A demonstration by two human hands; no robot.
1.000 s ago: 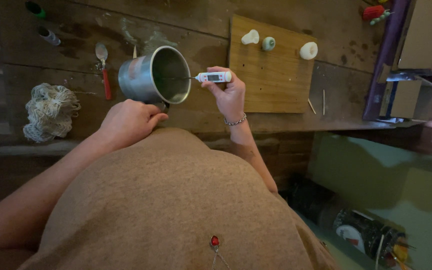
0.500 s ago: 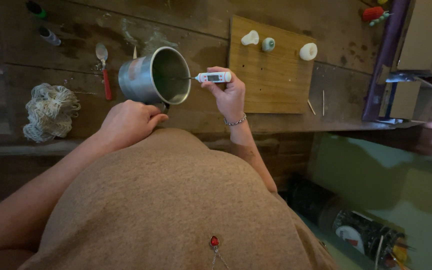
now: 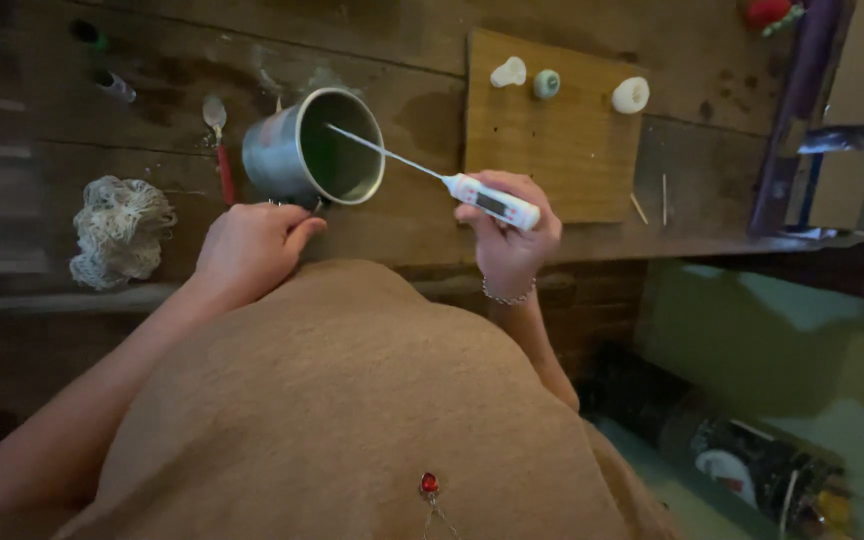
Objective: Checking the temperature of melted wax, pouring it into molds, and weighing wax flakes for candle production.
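Holding one thermometer (image 3: 492,201) over one mug (image 3: 312,148), three candles (image 3: 630,95) nearby.

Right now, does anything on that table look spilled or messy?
Yes. A pale, smeared patch stains the dark wooden table just behind the metal mug, like a dried spill. Near the wooden board, two thin sticks lie loose.

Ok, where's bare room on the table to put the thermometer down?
Bare wood lies between the mug and the board, just ahead of the right hand holding the thermometer. The near half of the board is also free; three small pieces sit along its far edge. Left of the mug it is crowded: spoon, then twine.
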